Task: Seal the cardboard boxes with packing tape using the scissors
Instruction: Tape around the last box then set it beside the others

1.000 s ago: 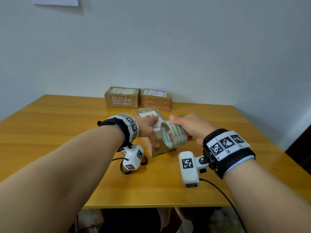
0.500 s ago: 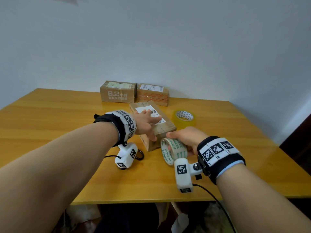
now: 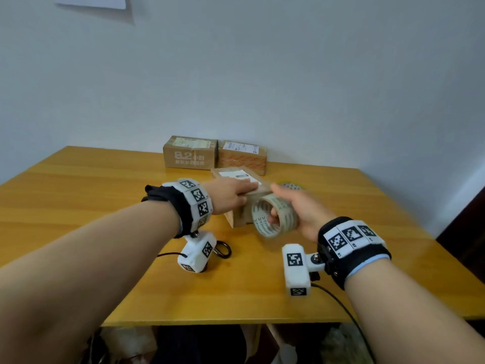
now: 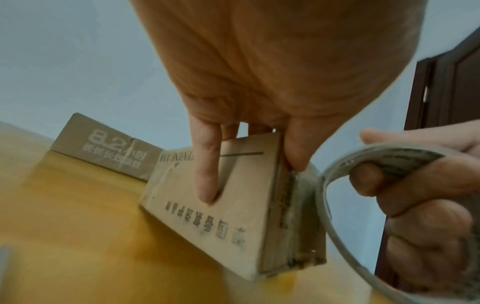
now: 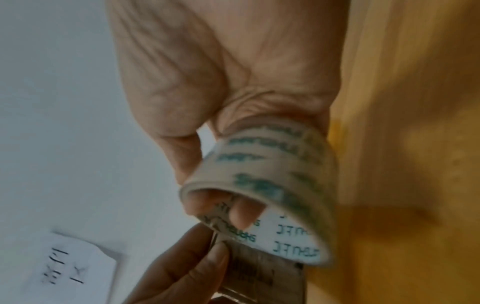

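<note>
A small brown cardboard box (image 3: 242,214) with a white label lies mid-table. My left hand (image 3: 236,195) grips its near end from above, with fingers down one side (image 4: 205,181) and the thumb on the end face. A strip of printed tape (image 4: 288,205) runs down that end. My right hand (image 3: 294,208) holds a clear, green-printed tape roll (image 3: 275,218) against the box's near end, fingers through the core (image 5: 241,214). Dark looped scissors handles (image 3: 223,249) show on the table under my left wrist; the blades are hidden.
Two more cardboard boxes (image 3: 190,156) (image 3: 242,157) stand at the back against the wall. A second tape roll (image 3: 290,185) lies behind my right hand. The wooden table (image 3: 78,206) has its front edge near me and its right edge close by.
My right hand took the tape roll down the box's near end to the table, then lifted it again to mid-height. My left hand has stayed on the box.
</note>
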